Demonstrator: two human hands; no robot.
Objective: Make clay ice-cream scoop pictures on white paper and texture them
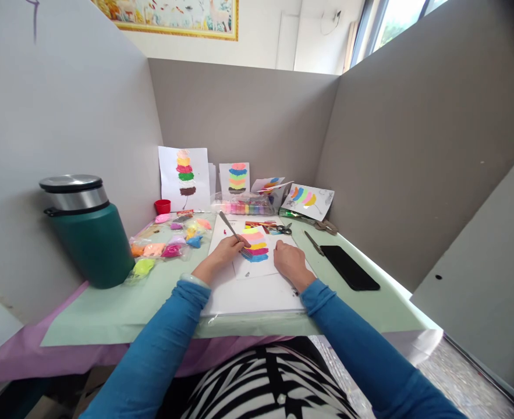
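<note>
Blue sleeves reach in over the pale green table (108,314), and the work sits dead centre: a small white sheet (261,265) carrying stacked bands of coloured clay (255,244), lying on a larger white board (248,294). The left hand (226,251) has its fingers closed around a thin metal tool (233,231), the handle angling up and away, the tip down at the left edge of the lower bands. The right hand (289,261) lies on the sheet's right side, fingers curled down onto the paper, gripping nothing, pinning it flat.

By the look of it, this is the shaping step, with the tool working the clay at the bottom stripes. Judging from that, the next move calls for a light, steady stroke along the band, with the sheet kept from sliding.

To the left lie small bags of clay (169,241) and a green flask (88,233); a black phone (349,267) rests to the right, and finished pictures (185,174) lean on the back wall.
</note>
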